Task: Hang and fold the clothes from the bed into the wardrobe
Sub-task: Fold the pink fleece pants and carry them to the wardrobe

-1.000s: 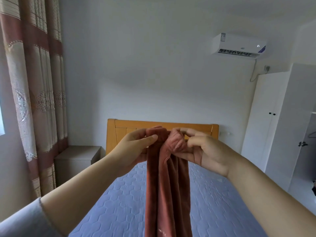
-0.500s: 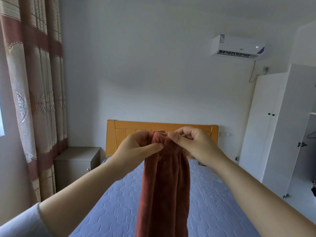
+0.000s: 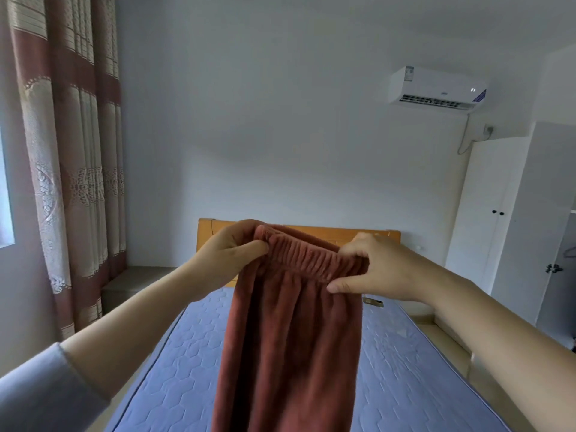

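A pair of rust-red fleece trousers (image 3: 290, 344) hangs upright in front of me over the bed (image 3: 402, 363). My left hand (image 3: 229, 254) pinches the left end of the elastic waistband. My right hand (image 3: 374, 266) grips the right end, thumb in front. The waistband is stretched flat between both hands, and the legs drop out of view at the bottom edge. The white wardrobe (image 3: 498, 219) stands at the right, its near part only partly in view.
The blue quilted mattress has a wooden headboard (image 3: 314, 229) against the far wall. A small bedside cabinet (image 3: 131, 285) and long patterned curtains (image 3: 68, 151) are at the left. An air conditioner (image 3: 436, 88) hangs high on the right. A small object (image 3: 372, 301) lies on the mattress.
My hands have drawn apart, spreading the bunched waistband out flat and wide. The trousers now hang broader than before.
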`<action>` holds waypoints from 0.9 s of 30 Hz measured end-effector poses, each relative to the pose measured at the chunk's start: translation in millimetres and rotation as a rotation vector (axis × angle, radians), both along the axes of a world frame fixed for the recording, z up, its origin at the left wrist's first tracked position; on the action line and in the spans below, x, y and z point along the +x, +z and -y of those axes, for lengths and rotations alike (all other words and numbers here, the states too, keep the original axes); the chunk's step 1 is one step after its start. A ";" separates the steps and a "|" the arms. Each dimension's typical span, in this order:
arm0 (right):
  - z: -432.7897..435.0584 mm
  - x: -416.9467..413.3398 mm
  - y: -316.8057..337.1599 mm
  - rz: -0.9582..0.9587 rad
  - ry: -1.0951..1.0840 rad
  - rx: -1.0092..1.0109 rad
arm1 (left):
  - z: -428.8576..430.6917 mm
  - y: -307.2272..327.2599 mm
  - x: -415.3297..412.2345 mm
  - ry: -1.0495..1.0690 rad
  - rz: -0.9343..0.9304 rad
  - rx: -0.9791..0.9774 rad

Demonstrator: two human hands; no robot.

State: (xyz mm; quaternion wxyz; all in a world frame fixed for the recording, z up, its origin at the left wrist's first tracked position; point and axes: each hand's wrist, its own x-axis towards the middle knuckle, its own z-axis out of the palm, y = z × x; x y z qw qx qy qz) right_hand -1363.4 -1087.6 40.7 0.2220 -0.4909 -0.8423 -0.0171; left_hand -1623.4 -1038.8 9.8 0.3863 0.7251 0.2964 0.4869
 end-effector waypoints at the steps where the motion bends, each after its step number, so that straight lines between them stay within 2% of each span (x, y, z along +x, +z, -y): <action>1: -0.9 1.5 3.4 0.052 -0.046 0.077 | -0.4 0.9 -0.8 0.019 -0.018 0.005; 4: -5.8 -0.1 6.5 0.110 -0.102 0.242 | -0.1 8.2 -2.5 0.063 -0.040 0.042; 6: -10.7 -2.7 2.2 0.082 -0.128 0.354 | 1.4 14.2 -3.4 0.079 -0.051 0.074; 10: -16.7 -11.2 -13.1 -0.210 -0.146 0.420 | 8.0 22.2 0.1 0.026 -0.043 0.094; 13: -24.2 -17.5 -22.8 -0.519 -0.136 0.250 | 11.3 25.8 1.9 -0.002 -0.058 0.094; 15: -30.1 -17.6 -29.7 -0.749 -0.098 -0.045 | 11.9 26.9 0.6 -0.030 -0.035 0.074; 17: -34.5 -15.3 -37.7 -0.985 0.056 -0.396 | 11.2 28.0 -1.9 -0.038 0.003 0.040; 19: -35.1 -13.6 -44.3 -1.111 0.212 -0.573 | 10.5 29.3 -5.2 -0.041 0.011 0.022; 22: -36.1 -13.1 -42.1 -1.139 0.259 -0.482 | 6.3 31.8 -13.6 0.015 -0.046 0.018; 25: -34.5 -20.2 -33.3 -1.053 0.239 -0.359 | 1.1 35.3 -23.7 0.109 -0.179 0.015; 27: -34.5 -27.4 -29.3 -1.003 0.228 -0.307 | 2.2 38.8 -30.2 0.198 -0.289 0.084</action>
